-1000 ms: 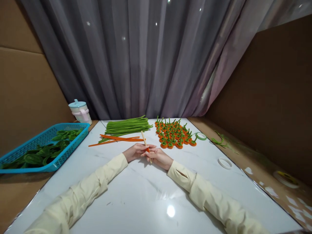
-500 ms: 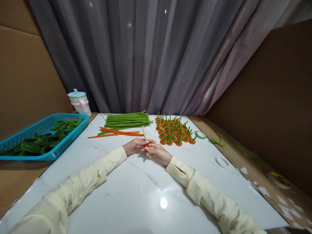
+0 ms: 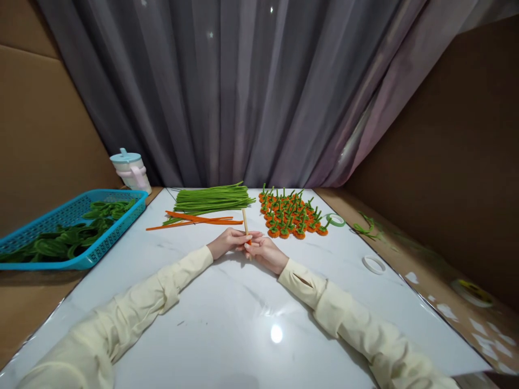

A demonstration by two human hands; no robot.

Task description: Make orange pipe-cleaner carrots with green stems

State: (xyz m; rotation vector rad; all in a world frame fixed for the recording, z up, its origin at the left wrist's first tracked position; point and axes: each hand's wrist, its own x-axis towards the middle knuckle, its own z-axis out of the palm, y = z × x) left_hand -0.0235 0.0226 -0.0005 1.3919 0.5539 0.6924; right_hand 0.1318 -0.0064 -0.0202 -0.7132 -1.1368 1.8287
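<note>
My left hand (image 3: 227, 241) and my right hand (image 3: 264, 252) meet at the middle of the white table (image 3: 227, 319), fingers pinched together. Between them stands a thin wooden stick (image 3: 245, 220), nearly upright, with a bit of orange pipe cleaner wound on it at my fingertips. Both hands grip the stick and the orange piece. Just behind them lie loose orange pipe cleaners (image 3: 194, 220) and a bundle of green pipe cleaners (image 3: 211, 199). To the right sits a cluster of several small orange coils with green stems (image 3: 292, 216).
A blue basket (image 3: 81, 227) with green leaf shapes stands at the left, a lidded cup (image 3: 130, 169) behind it. Two tape rings (image 3: 335, 220) (image 3: 373, 264) lie right of the coils. Cardboard walls and a grey curtain enclose the table.
The stick has tipped from leaning left to nearly upright and my hands have shifted slightly; the view has shifted a little too.
</note>
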